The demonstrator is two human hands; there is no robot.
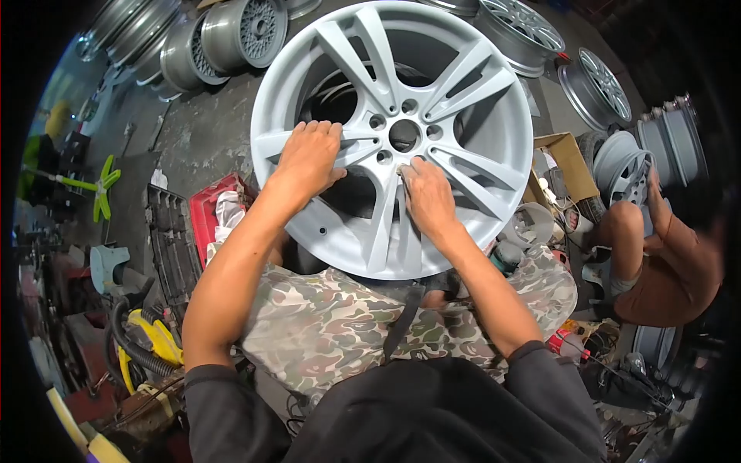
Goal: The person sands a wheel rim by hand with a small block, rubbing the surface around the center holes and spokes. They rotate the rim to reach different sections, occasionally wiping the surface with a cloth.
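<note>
A large silver-grey alloy wheel rim [421, 147] with paired spokes lies tilted in front of me, its face turned up. My left hand [309, 158] is closed over a spoke on the rim's left side, fingers bent across the metal and thumb toward the lower edge. Close below the centre hole, my right hand [431, 199] presses its pinched fingers against the base of a lower spoke. Something small and tan shows at those fingertips, mostly hidden by them. Camouflage cloth [324, 324] covers my lap beneath the rim.
Several other wheel rims [245, 32] stand at the back left and along the right. Nearby are a red crate [204, 220], a cardboard box [567, 166] and a yellow tool with a black hose [158, 339]. Another person [664, 270] crouches at the right, handling a rim.
</note>
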